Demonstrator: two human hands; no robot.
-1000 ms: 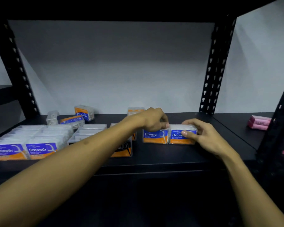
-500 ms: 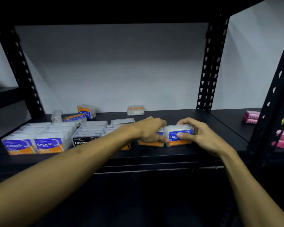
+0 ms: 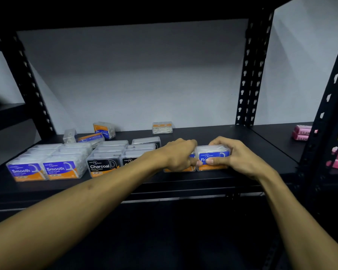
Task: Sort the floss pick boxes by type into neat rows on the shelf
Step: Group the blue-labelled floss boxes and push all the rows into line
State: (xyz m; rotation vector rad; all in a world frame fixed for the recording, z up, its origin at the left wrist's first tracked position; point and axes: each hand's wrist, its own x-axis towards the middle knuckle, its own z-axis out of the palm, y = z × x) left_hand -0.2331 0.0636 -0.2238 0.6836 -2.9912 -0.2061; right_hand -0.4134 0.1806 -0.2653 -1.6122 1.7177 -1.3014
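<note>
While both hands work at the front edge of the black shelf [image 3: 242, 173], the right hand [image 3: 240, 155] grips a Round box [image 3: 213, 158], fingers curled over its top and thumb pressed on the blue label. The left hand [image 3: 179, 154] curls round a second Round box [image 3: 180, 169] touching the first box's left side; only its orange bottom strip shows. Left of that pair, a Charcoal box [image 3: 102, 167] fronts a row, a second Charcoal box beside it is mostly hidden by the forearm. Further left, two Smooth boxes [image 3: 44, 170] front their rows. Behind the Charcoal rows, loose Round boxes [image 3: 103, 130] lie tilted near the back wall; another clear box [image 3: 162, 128] stands behind the held pair. Pink packs [image 3: 300, 132] sit on the neighbouring shelf, well right.
</note>
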